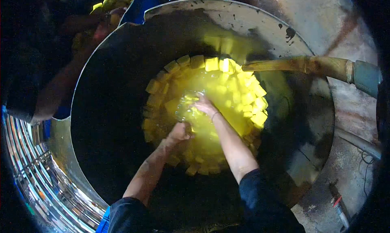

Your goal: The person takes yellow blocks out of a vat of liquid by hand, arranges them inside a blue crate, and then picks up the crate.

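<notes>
Both hands reach down into a large round metal vat (91, 152) that holds yellow liquid (203, 80). Yellow blocks (259, 118) form a ring around the liquid, brightest on the right side. My left hand (180, 132) is closed at the liquid's surface, left of centre; what it holds, if anything, is hidden. My right hand (205, 105) is partly in the liquid near the middle, with splashes and bubbles beside it. Its fingertips are blurred by the water, so whether it grips something does not show.
A pipe with a wooden-looking end (300, 65) juts over the vat's right side. At the upper left, a co-worker's arm (61, 87) is near more yellow blocks (107, 3). Stacked metal strips (44, 172) lie at the lower left, beside the vat.
</notes>
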Motion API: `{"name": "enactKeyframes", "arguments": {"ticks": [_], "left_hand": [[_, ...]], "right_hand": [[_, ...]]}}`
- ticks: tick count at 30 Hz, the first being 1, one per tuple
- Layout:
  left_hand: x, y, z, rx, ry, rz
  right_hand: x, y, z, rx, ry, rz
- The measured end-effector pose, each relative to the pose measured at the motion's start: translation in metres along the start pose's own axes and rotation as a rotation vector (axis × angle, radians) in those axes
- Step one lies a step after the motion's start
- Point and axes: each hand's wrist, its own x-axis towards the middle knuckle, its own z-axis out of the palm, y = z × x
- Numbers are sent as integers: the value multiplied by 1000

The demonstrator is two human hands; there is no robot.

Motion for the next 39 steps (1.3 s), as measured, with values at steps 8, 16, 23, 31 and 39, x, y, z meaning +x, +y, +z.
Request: {"name": "enactKeyframes", "arguments": {"ticks": [8,16,23,31,39], "left_hand": [[35,35,-5,-1568,269,-370],[65,96,27,-1874,598,7],[50,144,6,-1767,858,11],[3,226,-112,-1999,519,476],[-141,339,-196,-1870,554,941]], "right_hand": [[-163,-104,-11,-193,41,-157],[-186,-109,34,-315,447,-346],[-162,-115,34,-583,370,-519],[-172,32,63,-1134,41,-202],[-162,89,88,-1561,-181,-96]]}}
